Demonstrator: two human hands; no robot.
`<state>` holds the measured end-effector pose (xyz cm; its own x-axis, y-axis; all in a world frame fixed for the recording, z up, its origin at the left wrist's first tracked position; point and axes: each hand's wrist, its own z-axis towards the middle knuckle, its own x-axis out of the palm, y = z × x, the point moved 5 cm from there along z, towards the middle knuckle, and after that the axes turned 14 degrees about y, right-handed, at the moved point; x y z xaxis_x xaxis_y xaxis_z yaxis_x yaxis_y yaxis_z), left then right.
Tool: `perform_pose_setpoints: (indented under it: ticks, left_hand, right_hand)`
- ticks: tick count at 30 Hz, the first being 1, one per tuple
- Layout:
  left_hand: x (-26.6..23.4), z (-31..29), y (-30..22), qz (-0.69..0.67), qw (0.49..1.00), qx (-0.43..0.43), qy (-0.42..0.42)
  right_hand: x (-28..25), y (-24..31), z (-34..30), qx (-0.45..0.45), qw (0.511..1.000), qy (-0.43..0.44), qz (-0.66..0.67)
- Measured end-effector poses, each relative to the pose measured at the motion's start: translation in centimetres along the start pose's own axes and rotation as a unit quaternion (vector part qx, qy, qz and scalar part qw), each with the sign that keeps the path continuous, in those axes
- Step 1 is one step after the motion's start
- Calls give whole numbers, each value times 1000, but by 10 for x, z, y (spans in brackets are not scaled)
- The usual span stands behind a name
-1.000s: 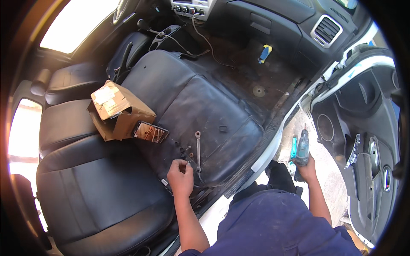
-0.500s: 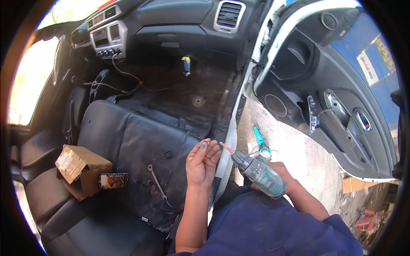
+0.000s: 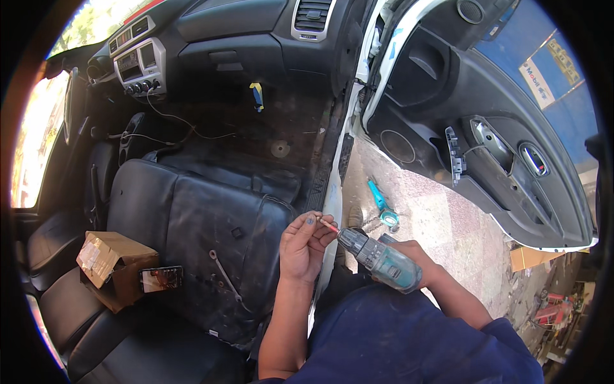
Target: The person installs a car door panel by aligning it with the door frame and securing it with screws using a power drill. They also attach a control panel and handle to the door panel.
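My right hand [image 3: 417, 255] grips a teal and dark cordless drill [image 3: 389, 264], which points up and left. Its red bit [image 3: 330, 224] reaches the fingertips of my left hand [image 3: 302, 248]. Thumb and forefinger of that hand are pinched at the bit's tip, on something too small to make out; the other fingers curl loosely. Left of this hand, a combination wrench [image 3: 226, 279] lies on the folded black seat back [image 3: 198, 211]. A few tiny pieces lie beside the wrench.
An opened cardboard box [image 3: 121, 272] with a phone [image 3: 161, 280] against it stands at left. An open car door [image 3: 505, 150] is at right. A teal tool [image 3: 382, 203] lies on the floor outside. A white cable [image 3: 178, 118] hangs from the dashboard [image 3: 230, 54].
The drill's bit has come up against my left fingertips, where a gap was before. The view has shifted, so the car interior sits a little farther left.
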<state>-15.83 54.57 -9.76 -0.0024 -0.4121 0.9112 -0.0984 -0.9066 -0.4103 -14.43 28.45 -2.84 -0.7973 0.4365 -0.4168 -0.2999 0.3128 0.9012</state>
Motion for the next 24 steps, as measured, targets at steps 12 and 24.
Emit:
perform_pose_setpoints:
  ticks: [12,24]
  left_hand:
    - [12,-5,-14,109,992,-46,-52]
    - [-1,20,-20,219,961,-148,-78]
  right_hand:
    - [0,1,2,-8,999,24,-26]
    - [5,-10,11,67,984,54,-159]
